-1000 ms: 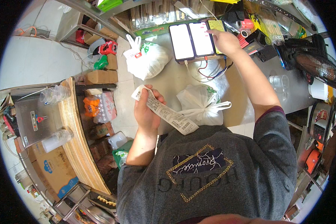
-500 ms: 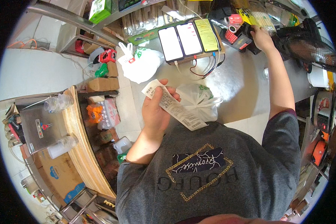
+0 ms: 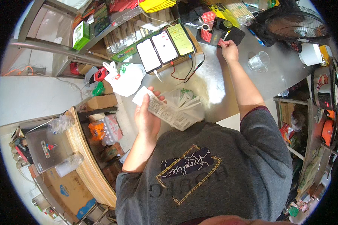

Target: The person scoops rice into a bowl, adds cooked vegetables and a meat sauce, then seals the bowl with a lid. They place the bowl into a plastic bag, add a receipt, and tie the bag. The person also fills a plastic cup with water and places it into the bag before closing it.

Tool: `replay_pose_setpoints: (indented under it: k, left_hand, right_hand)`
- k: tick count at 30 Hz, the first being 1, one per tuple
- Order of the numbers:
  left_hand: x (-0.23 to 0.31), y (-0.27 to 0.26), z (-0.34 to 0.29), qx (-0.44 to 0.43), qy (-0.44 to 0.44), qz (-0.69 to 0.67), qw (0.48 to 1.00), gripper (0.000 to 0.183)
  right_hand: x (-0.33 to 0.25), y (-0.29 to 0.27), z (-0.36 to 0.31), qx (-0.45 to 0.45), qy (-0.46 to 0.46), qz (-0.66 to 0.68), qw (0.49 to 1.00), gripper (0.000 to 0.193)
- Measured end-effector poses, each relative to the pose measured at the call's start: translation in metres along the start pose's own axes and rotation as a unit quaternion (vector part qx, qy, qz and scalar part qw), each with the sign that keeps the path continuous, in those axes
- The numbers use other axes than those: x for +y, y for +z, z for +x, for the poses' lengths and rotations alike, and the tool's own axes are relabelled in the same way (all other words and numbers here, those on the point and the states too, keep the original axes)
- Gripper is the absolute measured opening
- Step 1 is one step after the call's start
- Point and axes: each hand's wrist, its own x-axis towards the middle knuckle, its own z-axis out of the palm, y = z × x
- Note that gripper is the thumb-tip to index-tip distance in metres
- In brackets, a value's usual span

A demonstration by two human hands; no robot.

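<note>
My left hand (image 3: pixel 145 117) is closed on a long paper receipt (image 3: pixel 162 111), thumb on top and fingers behind, above the near edge of the metal table. A tied white plastic bag (image 3: pixel 193 108) stands just beyond the receipt, partly covered by it. At the far side of the table my right hand (image 3: pixel 230 50) reaches out with fingertips pinched together at the near edge of a dark box-like holder (image 3: pixel 217 36). Something small and red shows at those fingertips; I cannot make out what they grip. Red-labelled rolls (image 3: pixel 205 34) sit beside the holder.
Three lit phones (image 3: pixel 165 47) with charging cables lean on a box at the back. Another tied white bag (image 3: pixel 125 80) stands left of them. To the right are a clear glass mug (image 3: pixel 259 62), a black fan (image 3: pixel 292 24) and a white tub (image 3: pixel 310 54). A wood-edged counter (image 3: pixel 88 157) lies left.
My right hand has come back toward me, now pinching at the dark holder's near edge. The view has swung right, revealing the glass mug. My left hand still holds the receipt.
</note>
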Motion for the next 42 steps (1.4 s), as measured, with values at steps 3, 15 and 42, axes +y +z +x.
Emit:
replay_pose_setpoints:
  k: [3, 15, 42]
  left_hand:
    - [-0.007, 0.003, 0.010, -0.001, 0.018, 0.006, 1.000, 0.038]
    - [-0.029, 0.023, 0.012, -0.003, 0.036, 0.051, 0.998, 0.031]
    - [-0.063, -0.032, 0.026, -0.181, 0.217, 0.632, 0.721, 0.019]
  right_hand:
    - [-0.044, 0.003, -0.052, -0.012, -0.142, -0.011, 0.990, 0.017]
    - [-0.146, -0.015, -0.237, -0.314, -0.018, 0.487, 0.815, 0.053]
    - [-0.081, -0.056, -0.253, -0.499, -0.358, 0.210, 0.761, 0.014]
